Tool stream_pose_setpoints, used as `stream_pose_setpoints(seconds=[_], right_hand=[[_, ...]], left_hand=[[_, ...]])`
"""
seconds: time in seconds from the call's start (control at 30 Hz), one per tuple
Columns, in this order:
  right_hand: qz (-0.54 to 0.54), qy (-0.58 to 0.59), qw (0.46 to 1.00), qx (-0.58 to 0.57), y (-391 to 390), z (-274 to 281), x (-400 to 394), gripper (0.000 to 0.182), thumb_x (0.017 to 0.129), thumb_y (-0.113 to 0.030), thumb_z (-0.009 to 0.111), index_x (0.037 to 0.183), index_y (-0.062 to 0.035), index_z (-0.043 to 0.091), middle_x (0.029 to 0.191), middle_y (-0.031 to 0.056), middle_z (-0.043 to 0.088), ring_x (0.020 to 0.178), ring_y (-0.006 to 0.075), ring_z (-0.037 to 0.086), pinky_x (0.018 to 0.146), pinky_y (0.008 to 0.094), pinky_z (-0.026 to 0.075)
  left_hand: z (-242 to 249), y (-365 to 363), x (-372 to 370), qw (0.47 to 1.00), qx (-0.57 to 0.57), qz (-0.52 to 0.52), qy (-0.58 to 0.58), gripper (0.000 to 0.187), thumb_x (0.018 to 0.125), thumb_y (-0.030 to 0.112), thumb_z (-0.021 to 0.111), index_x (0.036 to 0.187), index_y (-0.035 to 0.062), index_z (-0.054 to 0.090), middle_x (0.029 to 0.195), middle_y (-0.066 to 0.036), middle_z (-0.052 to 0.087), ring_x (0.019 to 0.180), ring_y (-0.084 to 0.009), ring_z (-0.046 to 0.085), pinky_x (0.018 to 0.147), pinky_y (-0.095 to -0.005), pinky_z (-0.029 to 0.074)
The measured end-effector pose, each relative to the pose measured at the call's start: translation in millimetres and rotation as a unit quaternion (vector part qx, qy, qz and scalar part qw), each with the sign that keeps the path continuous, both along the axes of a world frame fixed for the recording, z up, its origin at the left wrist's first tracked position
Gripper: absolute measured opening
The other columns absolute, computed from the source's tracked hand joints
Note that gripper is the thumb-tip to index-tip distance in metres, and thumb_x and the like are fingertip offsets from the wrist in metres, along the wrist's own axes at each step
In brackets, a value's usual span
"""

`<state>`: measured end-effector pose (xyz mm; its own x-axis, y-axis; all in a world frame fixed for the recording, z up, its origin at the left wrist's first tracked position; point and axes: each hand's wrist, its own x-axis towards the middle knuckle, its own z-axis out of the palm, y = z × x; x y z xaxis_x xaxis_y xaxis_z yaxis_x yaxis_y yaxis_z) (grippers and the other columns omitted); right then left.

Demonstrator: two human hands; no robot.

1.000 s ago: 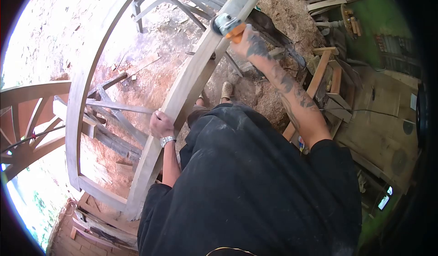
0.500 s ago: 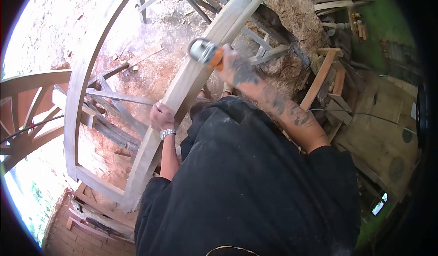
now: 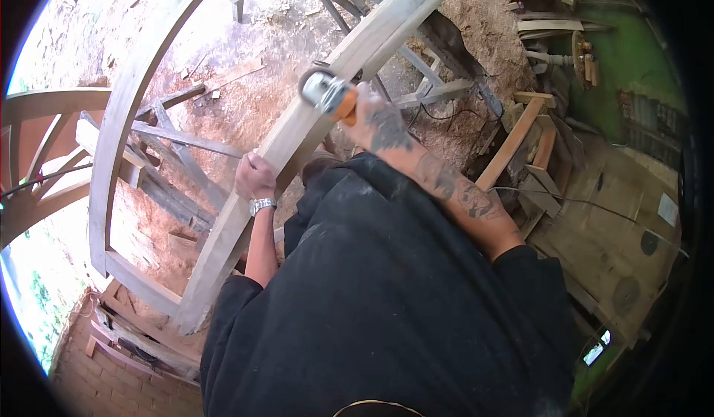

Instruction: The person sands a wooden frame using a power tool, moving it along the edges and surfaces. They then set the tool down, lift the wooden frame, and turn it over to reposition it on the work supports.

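Note:
A long, pale wooden beam (image 3: 297, 127) runs diagonally in front of my body, part of a larger curved frame. My left hand (image 3: 255, 177), with a metal watch at the wrist, is closed around the beam's left edge; its fingertips are partly hidden. In my right hand (image 3: 364, 106) is an orange and silver angle grinder (image 3: 332, 95), its round disc at the beam's upper face, farther up than my left hand. Blur hides whether the disc touches the wood. The right fingers wrap round the grinder's body.
A curved wooden piece (image 3: 119, 142) rises at the left, joined near the beam's lower end. Grey trestle supports (image 3: 186, 149) stand beneath. Sawdust and chips cover the ground (image 3: 245, 60). Planks (image 3: 513, 142), a cable (image 3: 587, 201) and a wooden sheet (image 3: 602, 231) lie at the right.
The view has turned slightly, so the frame sits farther left at the bottom. The grinder appears a little lower and left, still over the beam. My left hand keeps its hold.

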<state>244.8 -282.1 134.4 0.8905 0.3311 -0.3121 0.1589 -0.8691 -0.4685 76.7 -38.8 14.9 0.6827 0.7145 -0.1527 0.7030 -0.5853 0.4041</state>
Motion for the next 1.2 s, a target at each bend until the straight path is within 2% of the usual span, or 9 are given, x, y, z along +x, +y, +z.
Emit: stream_pose_setpoints(seconds=[0.53,0.6,0.67,0.73,0.8,0.83,0.9,1.1,1.2], right_hand=[[-0.239,-0.019,0.968,-0.075,-114,5,122,0.065,0.084,-0.037,0.077,0.125,0.0094,0.058,0.106,0.0243,0.074,0.091,0.0364,0.076,0.075,0.0442,0.064],[-0.344,0.034,0.937,0.058,-117,28,95,0.068,0.083,-0.039,0.078,0.128,0.0076,0.059,0.100,0.0183,0.074,0.081,0.0290,0.076,0.065,0.0418,0.063],[-0.382,-0.020,0.917,0.115,-138,17,59,0.062,0.083,-0.039,0.077,0.127,0.0020,0.062,0.095,0.0142,0.072,0.071,0.0210,0.071,0.060,0.0390,0.061],[-0.422,-0.029,0.889,0.177,-164,-10,24,0.064,0.080,-0.043,0.082,0.125,-0.0004,0.065,0.101,0.0157,0.074,0.083,0.0265,0.074,0.072,0.0402,0.061],[-0.496,-0.023,0.846,0.192,-167,-6,-21,0.061,0.077,-0.041,0.087,0.120,0.0003,0.070,0.108,0.0144,0.075,0.089,0.0256,0.074,0.081,0.0409,0.059],[-0.504,-0.018,0.833,0.225,-200,-63,-42,0.045,0.083,-0.034,0.085,0.113,-0.0025,0.071,0.088,0.0084,0.073,0.070,0.0193,0.073,0.062,0.0360,0.058],[-0.568,0.028,0.768,0.296,-202,-56,-84,0.037,0.086,-0.030,0.085,0.104,-0.0026,0.069,0.078,0.0065,0.069,0.064,0.0172,0.070,0.058,0.0336,0.057],[-0.726,-0.016,0.608,0.321,-241,-74,-178,0.036,0.088,-0.032,0.084,0.101,-0.0041,0.066,0.076,0.0049,0.068,0.062,0.0166,0.068,0.057,0.0352,0.056],[-0.747,-0.072,0.587,0.305,-278,-127,-221,0.040,0.088,-0.034,0.084,0.108,-0.0045,0.064,0.087,0.0072,0.069,0.067,0.0159,0.068,0.060,0.0352,0.057]], left_hand=[[-11,2,-4,1.000,0.006,-0.013,-0.027,0.041,0.101,0.038,0.046,0.091,0.0060,0.070,0.090,-0.023,0.072,0.085,-0.0453,0.069,0.075,-0.0563,0.051],[-21,3,-3,0.997,-0.019,-0.019,-0.078,0.044,0.103,0.040,0.047,0.091,0.0047,0.070,0.088,-0.022,0.072,0.081,-0.0456,0.068,0.074,-0.0574,0.050],[-17,-4,13,0.987,-0.015,-0.139,-0.077,0.044,0.105,0.042,0.048,0.127,0.0083,0.065,0.129,-0.018,0.067,0.118,-0.0404,0.062,0.099,-0.0555,0.046],[-8,-34,42,0.948,0.083,-0.282,-0.118,0.055,0.105,0.043,0.049,0.150,0.0113,0.053,0.155,-0.017,0.054,0.143,-0.0370,0.049,0.117,-0.0549,0.036],[-9,-60,79,0.896,0.115,-0.426,-0.056,0.073,0.105,0.042,0.050,0.167,0.0114,0.026,0.173,-0.016,0.024,0.162,-0.0320,0.018,0.130,-0.0552,0.010],[-2,-78,101,0.887,0.083,-0.448,-0.075,0.075,0.105,0.041,0.050,0.167,0.0078,0.025,0.174,-0.017,0.022,0.162,-0.0315,0.017,0.130,-0.0559,0.008],[10,-108,147,0.860,0.070,-0.496,-0.093,0.080,0.103,0.039,0.052,0.165,-0.0020,0.022,0.175,-0.020,0.018,0.163,-0.0332,0.014,0.129,-0.0584,0.009],[12,-168,272,0.800,0.109,-0.576,-0.130,0.086,0.097,0.032,0.061,0.164,-0.0028,0.020,0.174,-0.023,0.016,0.163,-0.0369,0.012,0.129,-0.0581,0.010],[8,-189,307,0.788,0.120,-0.590,-0.132,0.087,0.095,0.029,0.063,0.164,-0.0030,0.020,0.174,-0.022,0.017,0.163,-0.0368,0.012,0.129,-0.0578,0.011]])
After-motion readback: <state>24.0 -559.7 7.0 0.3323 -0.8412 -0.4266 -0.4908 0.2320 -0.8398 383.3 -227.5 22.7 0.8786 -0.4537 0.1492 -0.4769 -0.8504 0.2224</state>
